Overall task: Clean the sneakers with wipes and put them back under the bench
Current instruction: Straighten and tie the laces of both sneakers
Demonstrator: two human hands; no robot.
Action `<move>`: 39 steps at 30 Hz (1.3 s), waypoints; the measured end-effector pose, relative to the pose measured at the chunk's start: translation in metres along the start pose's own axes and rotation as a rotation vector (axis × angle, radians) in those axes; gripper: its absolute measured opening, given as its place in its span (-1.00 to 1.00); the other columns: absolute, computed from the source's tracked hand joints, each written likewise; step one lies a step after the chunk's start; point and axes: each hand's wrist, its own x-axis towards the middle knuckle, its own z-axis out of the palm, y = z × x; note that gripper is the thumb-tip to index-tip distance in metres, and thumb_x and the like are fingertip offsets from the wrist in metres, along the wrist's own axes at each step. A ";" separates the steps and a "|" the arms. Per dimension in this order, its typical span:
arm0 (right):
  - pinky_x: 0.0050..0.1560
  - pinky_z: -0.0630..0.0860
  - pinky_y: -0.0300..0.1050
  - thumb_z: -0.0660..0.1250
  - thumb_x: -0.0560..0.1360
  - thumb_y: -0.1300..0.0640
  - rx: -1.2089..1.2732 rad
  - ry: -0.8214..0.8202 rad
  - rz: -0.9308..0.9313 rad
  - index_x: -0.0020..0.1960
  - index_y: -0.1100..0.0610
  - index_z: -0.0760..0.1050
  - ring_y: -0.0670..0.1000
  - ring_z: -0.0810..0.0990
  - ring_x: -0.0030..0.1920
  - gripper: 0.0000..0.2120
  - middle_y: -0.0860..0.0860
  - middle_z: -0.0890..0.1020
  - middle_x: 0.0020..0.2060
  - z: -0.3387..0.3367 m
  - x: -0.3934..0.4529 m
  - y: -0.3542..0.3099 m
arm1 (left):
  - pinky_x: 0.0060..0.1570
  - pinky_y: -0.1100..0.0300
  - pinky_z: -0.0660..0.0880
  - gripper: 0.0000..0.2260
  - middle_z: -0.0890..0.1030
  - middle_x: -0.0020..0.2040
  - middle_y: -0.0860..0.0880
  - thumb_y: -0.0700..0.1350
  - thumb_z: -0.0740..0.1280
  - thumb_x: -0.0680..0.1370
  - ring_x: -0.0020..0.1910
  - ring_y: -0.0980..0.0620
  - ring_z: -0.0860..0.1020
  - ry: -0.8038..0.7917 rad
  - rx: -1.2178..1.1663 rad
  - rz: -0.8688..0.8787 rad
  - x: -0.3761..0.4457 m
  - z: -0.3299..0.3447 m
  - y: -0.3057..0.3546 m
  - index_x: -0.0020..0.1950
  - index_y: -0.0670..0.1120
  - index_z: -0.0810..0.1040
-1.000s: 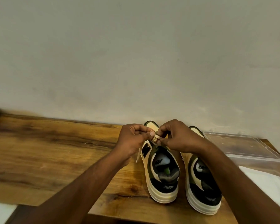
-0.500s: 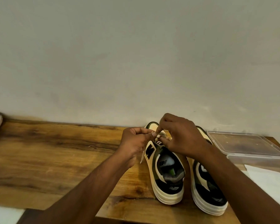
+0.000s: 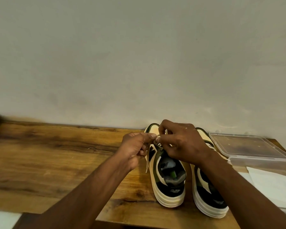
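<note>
From the head view, your left hand (image 3: 135, 150) and right hand (image 3: 182, 142) both pinch the cream lace (image 3: 157, 138) of the left cream-and-dark-green sneaker (image 3: 168, 177), fingers curled tight, likely tying it so it holds. Its matching sneaker (image 3: 210, 200) stands just beside it on the brown wooden bench (image 3: 56, 162), heels toward you. To the right lies a clear plastic lid (image 3: 248, 146), with white wipes (image 3: 274, 184) in their box near it.
</note>
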 end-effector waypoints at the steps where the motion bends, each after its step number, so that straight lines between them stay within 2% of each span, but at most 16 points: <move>1: -0.43 0.48 -0.07 0.50 0.44 0.12 0.032 -0.014 0.024 -0.17 -0.01 0.66 0.00 0.50 -0.33 -0.95 -0.06 0.57 -0.07 0.000 0.000 0.001 | -0.56 0.30 0.23 -0.89 0.62 -0.26 -0.10 -0.27 0.53 0.49 -0.48 0.14 0.32 0.003 0.002 -0.003 0.000 0.001 -0.001 0.00 -0.25 0.71; 5: -0.39 0.47 -0.04 0.55 0.34 0.17 0.247 0.019 0.174 -0.23 -0.02 0.66 -0.11 0.47 -0.31 -0.88 -0.16 0.55 -0.16 -0.006 0.002 0.008 | -0.57 0.30 0.23 -0.93 0.59 -0.21 -0.13 -0.28 0.50 0.52 -0.50 0.15 0.34 0.012 0.008 -0.018 0.001 0.004 -0.001 -0.01 -0.23 0.72; 10: -0.34 0.54 0.09 0.59 0.30 0.21 0.481 -0.086 0.276 -0.30 -0.10 0.58 -0.03 0.55 -0.32 -0.74 -0.15 0.59 -0.25 -0.014 0.002 0.020 | -0.62 0.32 0.19 -0.95 0.64 -0.31 -0.07 -0.28 0.48 0.54 -0.52 0.15 0.35 0.056 0.046 -0.039 -0.001 0.009 -0.005 -0.02 -0.24 0.71; 13: -0.25 0.60 0.15 0.62 0.28 0.24 0.551 -0.229 0.393 -0.30 -0.06 0.63 -0.04 0.59 -0.28 -0.75 -0.12 0.64 -0.25 -0.023 -0.003 0.035 | -0.62 0.33 0.19 -0.96 0.72 -0.21 -0.13 -0.29 0.45 0.57 -0.53 0.16 0.36 0.110 0.055 -0.040 0.000 0.003 -0.003 -0.04 -0.25 0.70; 15: -0.23 0.61 0.13 0.63 0.27 0.28 0.575 -0.296 0.445 -0.31 -0.03 0.66 -0.05 0.59 -0.29 -0.75 -0.10 0.65 -0.28 -0.031 -0.008 0.044 | -0.62 0.33 0.20 -0.96 0.71 -0.23 -0.12 -0.29 0.45 0.57 -0.55 0.17 0.36 0.122 0.065 -0.037 0.002 -0.001 -0.002 -0.04 -0.26 0.69; 17: -0.21 0.61 0.16 0.63 0.27 0.29 0.594 -0.349 0.486 -0.31 0.00 0.68 0.01 0.61 -0.29 -0.77 -0.05 0.66 -0.30 -0.036 -0.011 0.051 | -0.63 0.32 0.20 -0.93 0.69 -0.30 -0.10 -0.29 0.44 0.58 -0.57 0.17 0.37 0.124 0.086 -0.036 0.002 -0.001 -0.004 -0.01 -0.28 0.69; 21: -0.16 0.64 0.28 0.61 0.24 0.20 0.618 -0.410 0.514 -0.33 0.02 0.67 0.16 0.65 -0.28 -0.85 0.04 0.69 -0.33 -0.040 -0.014 0.054 | -0.58 0.30 0.19 -0.89 0.63 -0.28 -0.12 -0.28 0.42 0.59 -0.56 0.15 0.36 0.175 0.118 -0.052 0.003 0.003 -0.013 0.04 -0.31 0.69; 27: -0.08 0.64 0.25 0.63 0.28 0.26 0.622 -0.490 0.553 -0.36 0.04 0.65 0.12 0.65 -0.28 -0.79 0.06 0.69 -0.34 -0.042 -0.016 0.055 | -0.53 0.24 0.27 -0.89 0.63 -0.21 -0.15 -0.25 0.39 0.61 -0.45 0.07 0.40 0.247 0.166 -0.082 0.004 0.005 -0.025 0.02 -0.28 0.67; 31: -0.06 0.65 0.10 0.63 0.31 0.32 0.621 -0.572 0.592 -0.36 0.08 0.65 0.00 0.66 -0.30 -0.77 0.04 0.69 -0.36 -0.042 -0.014 0.052 | -0.52 0.23 0.29 -0.88 0.63 -0.21 -0.12 -0.21 0.37 0.64 -0.41 0.06 0.42 0.264 0.192 -0.104 0.004 0.003 -0.027 0.06 -0.25 0.66; 35: -0.07 0.67 0.11 0.63 0.32 0.33 0.639 -0.620 0.622 -0.32 0.18 0.66 0.09 0.70 -0.21 -0.83 0.10 0.71 -0.31 -0.043 -0.015 0.053 | -0.51 0.23 0.28 -0.86 0.58 -0.26 -0.09 -0.22 0.34 0.65 -0.37 0.05 0.41 0.268 0.227 -0.118 0.003 0.000 -0.025 0.05 -0.26 0.66; 39: -0.18 0.57 -0.16 0.62 0.34 0.35 0.689 -0.628 0.646 -0.30 0.20 0.67 -0.05 0.66 -0.27 -0.84 0.07 0.70 -0.32 -0.046 -0.015 0.053 | -0.49 0.24 0.31 -0.88 0.59 -0.24 -0.09 -0.22 0.36 0.65 -0.34 0.05 0.44 0.266 0.252 -0.119 0.001 -0.004 -0.023 0.07 -0.25 0.65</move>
